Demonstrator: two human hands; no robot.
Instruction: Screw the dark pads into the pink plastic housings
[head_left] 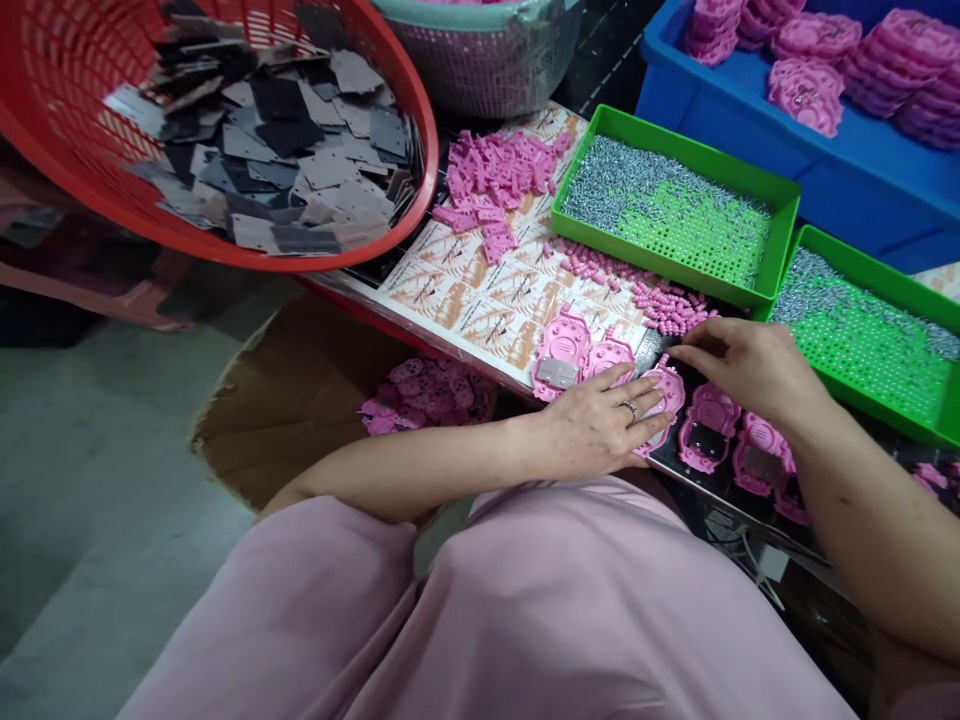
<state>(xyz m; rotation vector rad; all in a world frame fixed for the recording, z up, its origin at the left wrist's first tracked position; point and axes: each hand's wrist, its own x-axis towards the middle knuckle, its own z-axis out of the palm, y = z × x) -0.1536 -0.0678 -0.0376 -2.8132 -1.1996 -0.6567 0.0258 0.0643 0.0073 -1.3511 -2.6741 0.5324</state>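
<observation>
A row of pink plastic casings (564, 345) lies along the table's front edge, several with grey or dark plates set in them. My left hand (600, 428), a ring on one finger, rests flat with its fingers apart across two of these casings, partly covering them. My right hand (757, 362) is closed, thumb and fingertips together at the top end of the pink casing (667, 395) under my left fingers. Whatever lies in that pinch is too small to make out. Just beyond the hands is a strip of tiny pink parts (667, 305).
Green trays (675, 265) of small metal screws stand behind the row. A red basket (424, 150) of grey and black plates is at the left, beside a pile of pink pieces (499, 170). A blue bin (697, 120) holds stacked pink casings. A grey-green basket (487, 65) stands at the back.
</observation>
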